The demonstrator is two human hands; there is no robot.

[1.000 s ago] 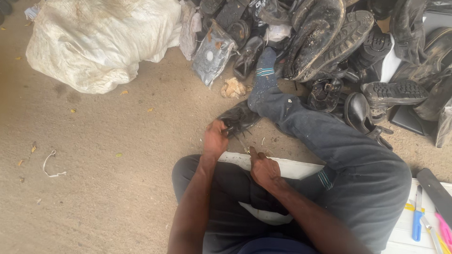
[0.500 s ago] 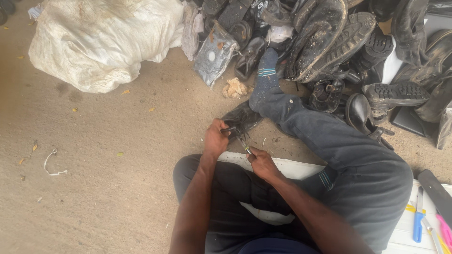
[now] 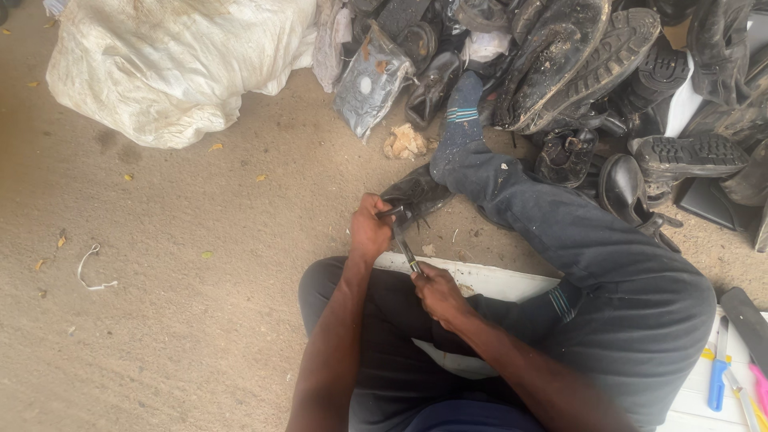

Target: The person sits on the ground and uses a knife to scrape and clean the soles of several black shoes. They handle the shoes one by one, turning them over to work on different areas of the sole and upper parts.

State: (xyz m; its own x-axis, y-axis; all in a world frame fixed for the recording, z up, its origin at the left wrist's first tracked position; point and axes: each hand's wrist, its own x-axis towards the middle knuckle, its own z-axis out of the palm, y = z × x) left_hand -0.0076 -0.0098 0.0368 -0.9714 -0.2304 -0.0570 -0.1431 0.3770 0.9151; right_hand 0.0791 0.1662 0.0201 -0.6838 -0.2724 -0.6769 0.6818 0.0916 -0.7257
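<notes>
1. Grip: left hand [image 3: 370, 232] closed around the near end of a worn black leather shoe [image 3: 416, 194], pinning it on the ground by the bent knee. Right hand [image 3: 436, 292] clenched on the handle of a thin dark metal tool [image 3: 402, 244]; its tip rests at the shoe's edge, right under the left hand.
2. Change: a second ago the hands sat lower and closer together, near the white board edge. Now the left hand has moved up onto the shoe and the tool shaft runs slanted between the two hands. My reading: the work has shifted from readying the tool to applying it at the shoe; which seam or part it bites, I cannot tell.
3. Far left: small loop of white string [image 3: 92, 270] on the sandy concrete floor [image 3: 176, 336], a few dry leaves near it.
4. Upper left: big bulging white woven sack [image 3: 176, 64], well apart from the hands.
5. Top centre: flat grey plastic packet [image 3: 370, 80] leaning on the pile; crumpled tan scrap [image 3: 406, 142] just below it.
6. Centre: the person sits on a flat white board [image 3: 488, 280], one leg stretched out, blue striped sock [image 3: 462, 120] towards the pile.
7. Right: heap of black boots and shoes [image 3: 608, 72], soles up.
8. Far right: blue-handled tool [image 3: 718, 384] lying on the board.
</notes>
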